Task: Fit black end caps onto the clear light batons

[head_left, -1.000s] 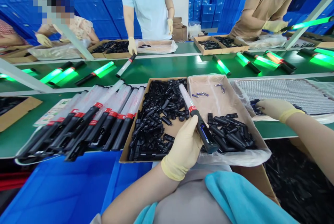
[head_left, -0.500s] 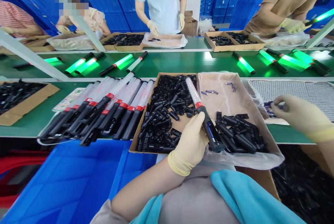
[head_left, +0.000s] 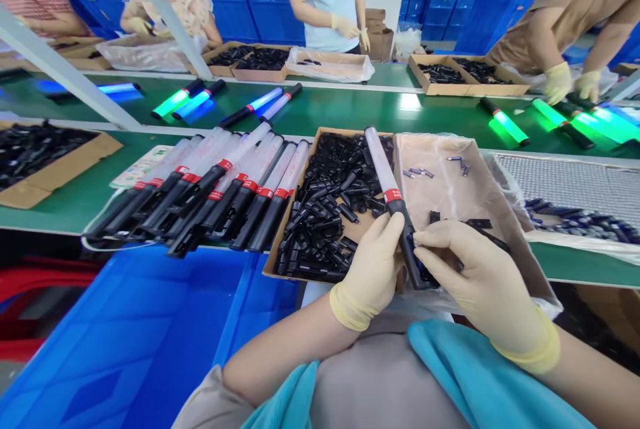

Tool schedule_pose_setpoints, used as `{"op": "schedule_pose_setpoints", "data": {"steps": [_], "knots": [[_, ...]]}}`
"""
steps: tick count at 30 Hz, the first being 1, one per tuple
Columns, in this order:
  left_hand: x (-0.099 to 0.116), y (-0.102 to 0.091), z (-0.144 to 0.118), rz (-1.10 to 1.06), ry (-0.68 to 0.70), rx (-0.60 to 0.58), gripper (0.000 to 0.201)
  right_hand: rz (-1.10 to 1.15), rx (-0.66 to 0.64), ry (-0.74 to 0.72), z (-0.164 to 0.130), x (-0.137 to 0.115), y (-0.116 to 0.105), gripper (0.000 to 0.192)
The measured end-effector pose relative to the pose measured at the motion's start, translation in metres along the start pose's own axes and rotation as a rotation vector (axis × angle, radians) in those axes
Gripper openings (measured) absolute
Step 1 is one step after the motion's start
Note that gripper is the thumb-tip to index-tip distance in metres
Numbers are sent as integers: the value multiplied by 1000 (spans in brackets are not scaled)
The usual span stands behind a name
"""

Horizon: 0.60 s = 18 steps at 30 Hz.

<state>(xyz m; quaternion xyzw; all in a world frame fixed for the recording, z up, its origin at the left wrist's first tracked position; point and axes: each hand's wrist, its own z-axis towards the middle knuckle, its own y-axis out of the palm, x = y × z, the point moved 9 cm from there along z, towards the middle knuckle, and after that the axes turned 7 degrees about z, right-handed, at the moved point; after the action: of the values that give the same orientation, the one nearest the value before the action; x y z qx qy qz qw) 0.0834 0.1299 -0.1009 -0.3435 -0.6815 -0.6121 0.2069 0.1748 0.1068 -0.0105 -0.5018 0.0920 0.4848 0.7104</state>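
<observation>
My left hand [head_left: 373, 262], in a pale yellow glove, is wrapped round the black handle of a light stick [head_left: 393, 195]. The stick has a frosted clear tube on top and a red band, and it is unlit. At the handle's open battery compartment, my gloved right hand [head_left: 470, 269] pinches a small battery, mostly hidden by the fingertips. Behind the stick, a cardboard tray [head_left: 483, 169] holds a few loose batteries [head_left: 417, 172] and black parts. Another box of small black parts [head_left: 325, 209] sits to its left.
Several unlit light sticks [head_left: 225, 189] lie stacked at the left. At the right is a tray of batteries [head_left: 590, 219]. Lit sticks [head_left: 510, 125] lie on the green conveyor [head_left: 350, 109], with co-workers [head_left: 325, 2] behind it. A blue bin [head_left: 165, 335] stands below left.
My right hand has moved left from the battery tray to the light stick's handle. Some sticks on the conveyor have turned from green to blue. The view has shifted slightly.
</observation>
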Motion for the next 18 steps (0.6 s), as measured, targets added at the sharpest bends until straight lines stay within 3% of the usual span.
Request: {"op": "schedule_pose_setpoints", "data": {"steps": [3, 6, 8, 10, 13, 15, 18], "knots": [[7, -12, -1, 12, 60, 47, 24, -130, -45, -181, -2, -18, 11, 20], [15, -29, -2, 17, 76, 136, 26, -125, -168, -295, 1, -26, 28, 28], [28, -43, -2, -15, 72, 191, 31, -88, -199, -305, 13, -21, 35, 33], [51, -61, -4, -70, 132, 275, 32, -137, -221, -214, 38, -3, 48, 34], [93, -87, -11, -172, 299, 401, 26, -374, -479, -47, 71, 32, 102, 35], [110, -97, -16, -221, 355, 427, 25, -480, -660, -33, 83, 45, 143, 32], [115, -105, -23, -215, 347, 444, 26, -538, -724, -73, 92, 46, 181, 27]]}}
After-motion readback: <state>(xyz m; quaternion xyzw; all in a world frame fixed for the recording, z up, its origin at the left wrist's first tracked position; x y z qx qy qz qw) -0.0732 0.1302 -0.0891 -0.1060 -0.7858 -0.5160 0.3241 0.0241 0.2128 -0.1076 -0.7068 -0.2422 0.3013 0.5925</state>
